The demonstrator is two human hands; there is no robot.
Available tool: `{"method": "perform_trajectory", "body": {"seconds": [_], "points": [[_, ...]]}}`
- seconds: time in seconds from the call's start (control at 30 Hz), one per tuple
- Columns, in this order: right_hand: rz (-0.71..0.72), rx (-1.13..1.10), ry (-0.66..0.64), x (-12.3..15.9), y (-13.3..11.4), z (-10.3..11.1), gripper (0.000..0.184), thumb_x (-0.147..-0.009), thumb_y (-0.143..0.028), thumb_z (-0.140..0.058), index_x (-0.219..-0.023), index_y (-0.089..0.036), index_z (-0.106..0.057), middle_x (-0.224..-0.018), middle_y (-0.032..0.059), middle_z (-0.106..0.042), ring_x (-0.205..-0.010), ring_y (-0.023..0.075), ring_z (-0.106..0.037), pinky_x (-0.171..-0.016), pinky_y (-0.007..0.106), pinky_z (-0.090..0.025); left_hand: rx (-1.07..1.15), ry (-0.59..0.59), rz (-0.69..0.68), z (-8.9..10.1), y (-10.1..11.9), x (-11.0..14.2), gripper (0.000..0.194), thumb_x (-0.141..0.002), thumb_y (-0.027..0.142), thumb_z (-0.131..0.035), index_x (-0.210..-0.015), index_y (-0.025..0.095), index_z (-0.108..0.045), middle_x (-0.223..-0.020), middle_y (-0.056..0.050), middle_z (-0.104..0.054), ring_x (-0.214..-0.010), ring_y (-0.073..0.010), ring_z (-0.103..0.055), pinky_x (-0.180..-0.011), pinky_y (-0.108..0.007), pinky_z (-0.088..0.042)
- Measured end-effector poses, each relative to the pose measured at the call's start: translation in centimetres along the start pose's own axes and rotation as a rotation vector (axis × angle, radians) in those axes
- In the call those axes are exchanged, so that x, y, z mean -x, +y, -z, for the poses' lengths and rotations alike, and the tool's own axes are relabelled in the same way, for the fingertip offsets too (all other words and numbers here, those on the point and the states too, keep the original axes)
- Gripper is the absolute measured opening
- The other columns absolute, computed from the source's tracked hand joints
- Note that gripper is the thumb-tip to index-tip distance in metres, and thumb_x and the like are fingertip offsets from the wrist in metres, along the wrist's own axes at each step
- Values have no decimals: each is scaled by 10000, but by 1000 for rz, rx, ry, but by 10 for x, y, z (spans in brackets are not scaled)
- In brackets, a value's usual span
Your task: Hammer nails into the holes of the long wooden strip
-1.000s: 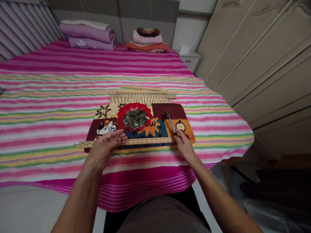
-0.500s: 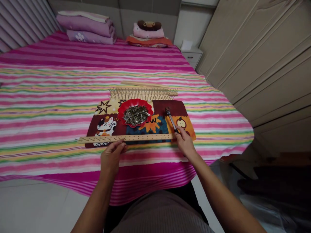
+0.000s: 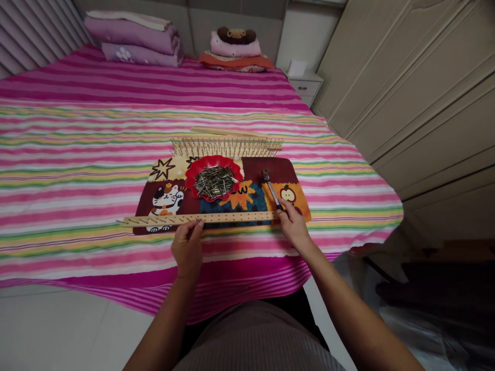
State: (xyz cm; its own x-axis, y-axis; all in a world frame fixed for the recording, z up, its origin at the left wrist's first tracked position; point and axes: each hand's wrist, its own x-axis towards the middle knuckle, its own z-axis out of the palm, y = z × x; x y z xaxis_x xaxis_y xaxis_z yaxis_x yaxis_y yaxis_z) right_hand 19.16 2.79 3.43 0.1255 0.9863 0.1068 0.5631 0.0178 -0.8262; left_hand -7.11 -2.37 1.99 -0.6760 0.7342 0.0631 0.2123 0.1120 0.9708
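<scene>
A pale wooden strip [image 3: 235, 217] with rows of small holes lies crosswise in front of me; slanted nails stand in its left part. My left hand [image 3: 188, 245] is at the strip's near edge, thumb and forefinger pinched close to the last of the standing nails; anything between the fingertips is too small to tell. My right hand [image 3: 293, 225] grips the dark handle of a hammer [image 3: 273, 192], whose metal head points away from me. That hand is by the strip's right end. Beyond the strip, a red scalloped bowl [image 3: 190, 189] holds a heap of loose nails [image 3: 215, 181].
Beneath the bowl and strip is a patterned mat [image 3: 270, 165] on a striped bedspread [image 3: 77, 206]. Behind it lie wooden strips full of upright nails [image 3: 228, 148] and a plain strip [image 3: 228, 132]. Folded bedding [image 3: 131, 38] sits at the back; a wardrobe [image 3: 386, 103] is on the right.
My left hand has moved from beside the bowl down to the strip's near edge, its fingers closing into a pinch. My right hand keeps the hammer in much the same place.
</scene>
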Motion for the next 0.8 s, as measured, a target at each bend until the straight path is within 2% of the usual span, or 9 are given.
{"method": "perform_trajectory", "body": {"seconds": [0.17,0.47,0.6,0.7,0.8], "points": [[-2,12,-2,1,-1,0,503,-809,-361,-440,-1236,-156,-609,-931,88,-713,-804,234,-626,-775,366,-476,-76,17,-87,-2,-10,-2,250,-749,443,-625,-787,198,-656,-834,-11,-645,-827,-148,-611,-820,-283,-489],[-16,-12,13,0,-2,0,511,-794,-368,-454,-1212,-127,-622,-792,57,-686,-696,198,-590,-715,346,-479,-110,36,-145,-9,-10,-3,225,-747,426,-615,-764,206,-660,-798,-2,-637,-792,-152,-600,-776,-291,-475],[-42,-133,22,7,-11,-1,492,-791,-367,-474,-1203,-142,-621,-805,48,-663,-703,182,-580,-684,318,-480,-221,41,-196,-9,-7,-4,202,-763,400,-592,-751,208,-652,-786,-11,-642,-784,-164,-596,-755,-301,-464],[-116,-287,-84,25,-29,1,493,-820,-401,-485,-1236,-159,-589,-739,11,-606,-587,142,-529,-553,265,-447,-288,45,-269,-9,-9,-5,191,-788,377,-572,-754,205,-648,-784,-23,-647,-789,-172,-592,-756,-305,-457],[-191,-409,-309,50,-54,3,480,-841,-385,-493,-1280,-200,-553,-697,-29,-552,-472,96,-445,-447,222,-368,-323,47,-352,-10,-13,-5,185,-811,354,-560,-766,198,-648,-786,-36,-651,-796,-179,-585,-766,-307,-452]]}}
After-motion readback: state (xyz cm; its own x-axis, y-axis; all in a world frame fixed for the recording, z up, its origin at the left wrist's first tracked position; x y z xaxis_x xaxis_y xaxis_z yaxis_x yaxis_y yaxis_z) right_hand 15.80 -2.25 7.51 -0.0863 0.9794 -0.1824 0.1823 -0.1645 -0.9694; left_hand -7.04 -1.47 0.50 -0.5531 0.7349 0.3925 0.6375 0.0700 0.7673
